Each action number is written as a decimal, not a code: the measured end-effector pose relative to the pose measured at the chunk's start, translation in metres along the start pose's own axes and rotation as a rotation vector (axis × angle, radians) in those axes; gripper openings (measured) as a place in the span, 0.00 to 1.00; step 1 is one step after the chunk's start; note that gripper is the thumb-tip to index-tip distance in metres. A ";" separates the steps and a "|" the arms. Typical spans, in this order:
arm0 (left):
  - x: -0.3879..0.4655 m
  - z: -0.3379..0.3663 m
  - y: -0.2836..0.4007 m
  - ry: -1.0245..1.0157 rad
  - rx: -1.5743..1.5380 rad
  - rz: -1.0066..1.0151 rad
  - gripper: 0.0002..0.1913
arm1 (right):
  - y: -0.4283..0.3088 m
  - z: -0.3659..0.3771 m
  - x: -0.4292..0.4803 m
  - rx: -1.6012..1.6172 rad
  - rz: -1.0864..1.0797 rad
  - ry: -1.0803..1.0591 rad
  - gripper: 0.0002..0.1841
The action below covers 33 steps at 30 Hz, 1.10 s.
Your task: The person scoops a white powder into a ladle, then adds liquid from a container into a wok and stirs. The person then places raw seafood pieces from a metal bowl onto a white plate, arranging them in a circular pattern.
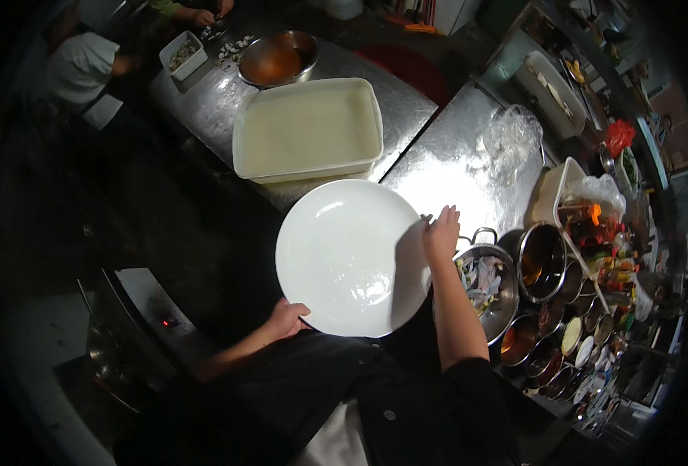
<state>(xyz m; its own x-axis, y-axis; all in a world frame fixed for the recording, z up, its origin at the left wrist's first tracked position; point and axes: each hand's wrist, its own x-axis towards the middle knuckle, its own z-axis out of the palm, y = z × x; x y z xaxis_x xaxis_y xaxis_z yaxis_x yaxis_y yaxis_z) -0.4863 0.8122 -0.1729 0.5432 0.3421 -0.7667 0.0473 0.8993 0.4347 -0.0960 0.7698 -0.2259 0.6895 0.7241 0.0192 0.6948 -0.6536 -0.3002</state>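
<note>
A large round white plate (344,256) is held before my body, its glossy face towards the camera. My left hand (288,319) grips its lower left rim, the thumb on top and the fingers hidden beneath. At the upper right rim is my right hand (442,236), with fingers extended; whether it touches the rim I cannot tell. Its shadow falls across the plate's right side. Just beyond the plate, a rectangular pale plastic tub (309,131) of cloudy liquid stands on a steel table (405,108).
Behind the tub are a metal bowl (277,58) of reddish liquid and a small white container (184,55). Another person's hands (204,17) are at the far table edge. At right stand a metal pot (486,291), several seasoning bowls, bottles and clear plastic wrap (513,140).
</note>
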 end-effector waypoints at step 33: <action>0.053 0.092 0.021 0.316 0.755 0.523 0.24 | 0.167 -0.047 -0.128 0.082 0.322 0.241 0.21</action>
<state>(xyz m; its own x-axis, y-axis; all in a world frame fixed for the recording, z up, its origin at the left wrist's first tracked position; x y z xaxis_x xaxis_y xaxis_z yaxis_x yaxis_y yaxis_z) -0.3794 0.8245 -0.1612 0.4032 0.8055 -0.4343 0.4496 0.2389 0.8607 -0.0584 0.5580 -0.2338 0.9041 0.4066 0.1318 0.4236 -0.8115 -0.4026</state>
